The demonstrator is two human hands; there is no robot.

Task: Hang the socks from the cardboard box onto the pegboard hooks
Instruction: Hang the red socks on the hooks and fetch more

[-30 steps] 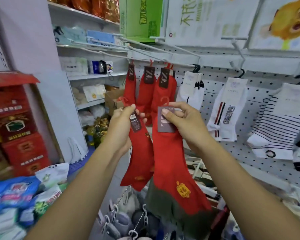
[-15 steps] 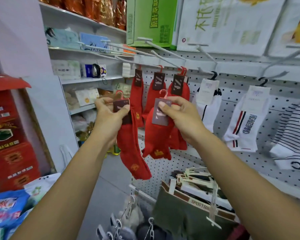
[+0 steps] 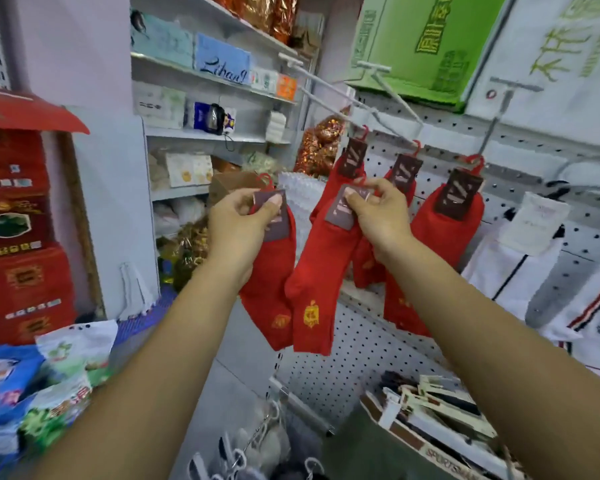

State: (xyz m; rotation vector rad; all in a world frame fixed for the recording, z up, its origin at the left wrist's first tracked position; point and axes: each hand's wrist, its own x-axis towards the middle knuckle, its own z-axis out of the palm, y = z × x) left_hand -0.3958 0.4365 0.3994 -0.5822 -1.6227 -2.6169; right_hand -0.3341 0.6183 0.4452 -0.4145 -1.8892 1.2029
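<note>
A: How far along is the hanging?

B: Partway, I'd judge. Three hung red socks [image 3: 444,233] already dangle from the hooks [image 3: 373,67] on the pegboard [image 3: 354,344], far and right of the hands, with white socks [image 3: 520,261] further right. Two more are in the air, not yet on any hook.

A: Who holds what?

B: The left hand [image 3: 238,225] pinches the card label of the left red sock [image 3: 271,271], thumb and fingers [image 3: 272,201] closed on it. The right hand [image 3: 378,216] grips the label of the right red sock [image 3: 317,268] the same way, its fingers curled round the card. Both socks hang free, close together at the toes.

A: And the cardboard box?

B: I cannot tell which it is. A low box [image 3: 426,448] of packaged goods sits near, bottom right, so how many remain is unknown.

A: Room to work?

B: The hooks are long rods jutting towards the person with crossbar tips, so each hanger loop [image 3: 265,178] must pass over a tip and slide back. The air above the hands looks open. The hung socks crowd the right hand's far side, and a shelf [image 3: 201,135] edge stands to the left.
</note>
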